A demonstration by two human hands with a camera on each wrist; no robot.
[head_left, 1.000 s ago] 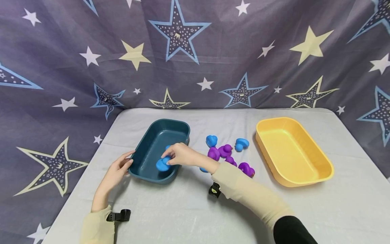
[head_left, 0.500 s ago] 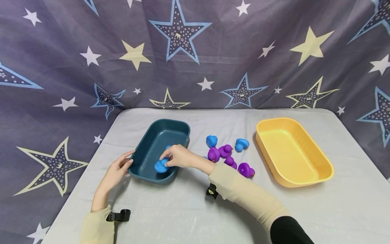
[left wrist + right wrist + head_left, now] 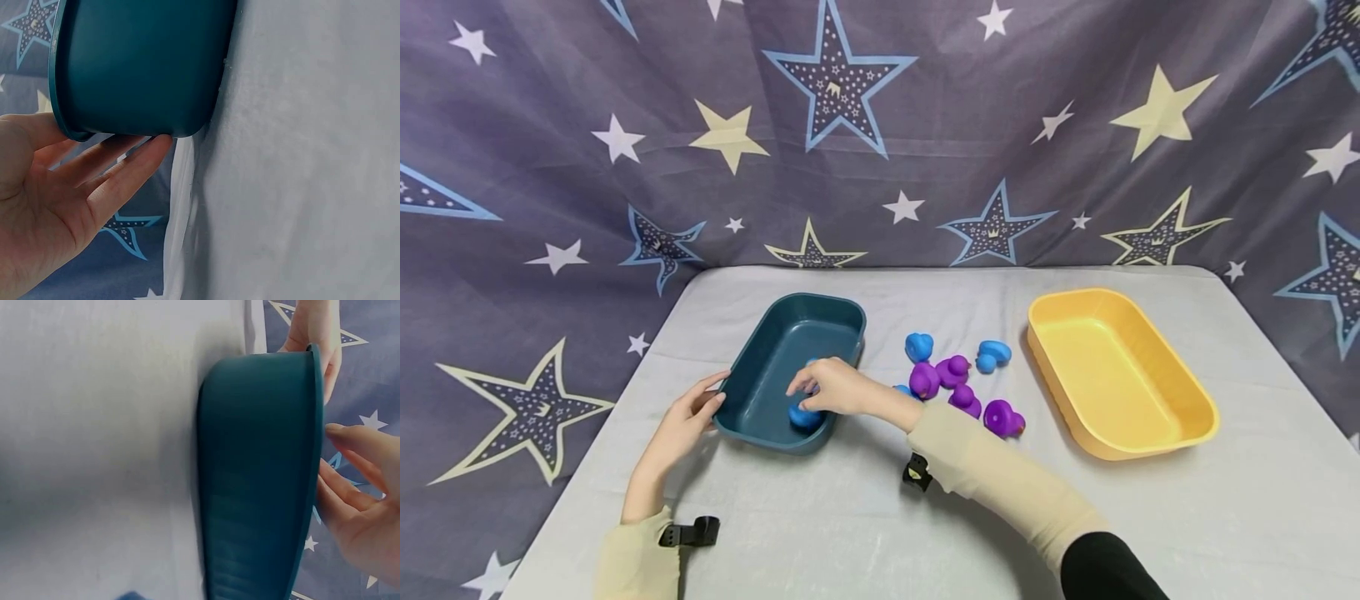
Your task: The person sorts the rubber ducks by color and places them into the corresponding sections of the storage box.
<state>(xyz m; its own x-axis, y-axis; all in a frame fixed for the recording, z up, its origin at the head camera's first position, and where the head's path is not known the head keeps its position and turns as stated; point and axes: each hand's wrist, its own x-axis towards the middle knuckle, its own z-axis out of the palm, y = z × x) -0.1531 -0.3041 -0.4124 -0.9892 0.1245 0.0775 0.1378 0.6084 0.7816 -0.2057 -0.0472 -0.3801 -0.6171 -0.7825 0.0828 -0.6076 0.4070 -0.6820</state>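
Note:
My left hand (image 3: 681, 429) holds the near left corner of a dark teal plastic bin (image 3: 752, 358). In the left wrist view, its thumb is at the rim and other fingers lie along the outer wall. My right hand (image 3: 842, 387) is over the bin's near right part, with thumb and fingers spread apart just above a blue rubber duck (image 3: 803, 418) on the bin's floor. Another bit of blue shows behind the knuckles, mostly hidden. In the right wrist view, the bin's wall hides the duck, and nothing shows between the parted fingertips.
Right of the teal bin lie several purple rubber ducks (image 3: 1002, 418) in a loose group, with blue ducks (image 3: 919, 347) around them. A yellow bin (image 3: 1120, 367) stands farther right on the white-covered table (image 3: 820, 517). A star-patterned cloth (image 3: 925, 125) hangs behind.
The right hand's fingers have parted and lifted from the blue duck, which now sits on the bin's floor. The left hand stays at the bin's corner.

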